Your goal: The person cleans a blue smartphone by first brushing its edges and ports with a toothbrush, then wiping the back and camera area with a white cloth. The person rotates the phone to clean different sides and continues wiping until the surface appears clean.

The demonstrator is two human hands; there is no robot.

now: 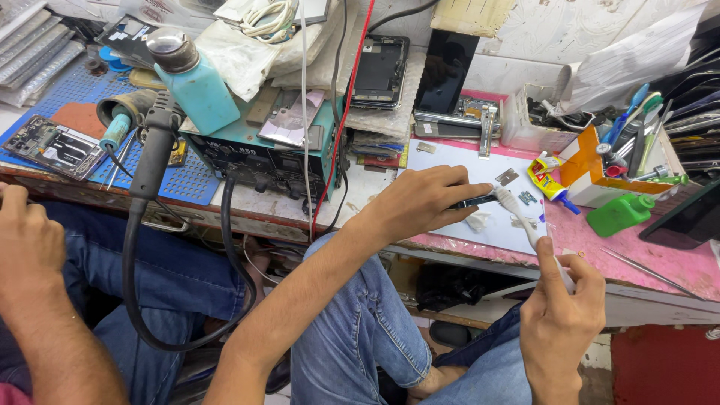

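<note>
My left hand (420, 202) reaches over the bench edge and pinches a small black strip-shaped part (474, 201) down on a white sheet (457, 161). My right hand (561, 300), nearer to me and off the bench edge, grips the handle of a white toothbrush (525, 221). The brush's bristle head rests against the right end of the black part. Small metal pieces (508, 177) and a scrap of white tissue (478, 220) lie on the sheet beside the part.
A teal hot-air station (270, 154) stands at centre left, its black handle (154, 146) and hose hanging off the front. Around it are a teal bottle (199, 90), opened phones (379, 67), a yellow glue tube (547, 184), a green bottle (619, 214) and tweezers (649, 271). Another person's hand (26, 244) is at far left.
</note>
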